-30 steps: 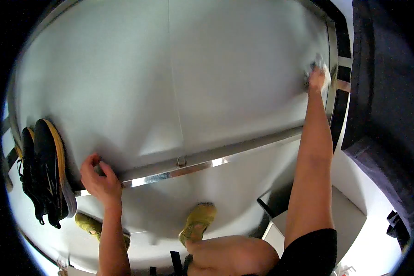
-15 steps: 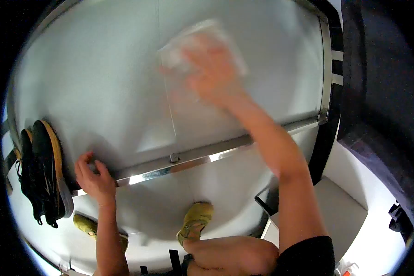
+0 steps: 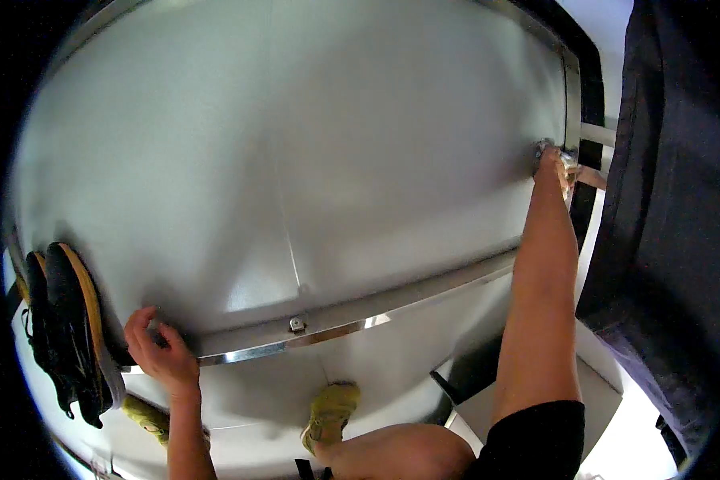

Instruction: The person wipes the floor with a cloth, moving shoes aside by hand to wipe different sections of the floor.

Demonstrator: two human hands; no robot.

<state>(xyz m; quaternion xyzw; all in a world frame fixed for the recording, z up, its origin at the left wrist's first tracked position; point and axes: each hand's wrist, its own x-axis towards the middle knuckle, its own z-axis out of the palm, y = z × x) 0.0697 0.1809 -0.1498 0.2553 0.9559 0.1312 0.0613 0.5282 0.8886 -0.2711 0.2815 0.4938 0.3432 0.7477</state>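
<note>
My right hand is stretched far to the right, at the metal side rail of the grey panel. Crumpled white cloth shows beside its fingers, and the hand is closed on it; most of the fingertips are hidden. At the lower left, my left hand rests over the panel's front metal rail. Its fingers are bent but apart, with nothing between them. A pair of black shoes with tan-edged soles lies just left of that hand. The smooth grey panel spreads out beyond both hands.
Dark fabric hangs along the right side. A small metal fitting sits on the front rail. My yellow-green shoes are on the pale floor below, and a grey box-like piece stands at the lower right.
My right hand has moved from the middle of the panel to the right side rail, and the cloth, spread flat before, is now bunched. My left hand stays at the front rail.
</note>
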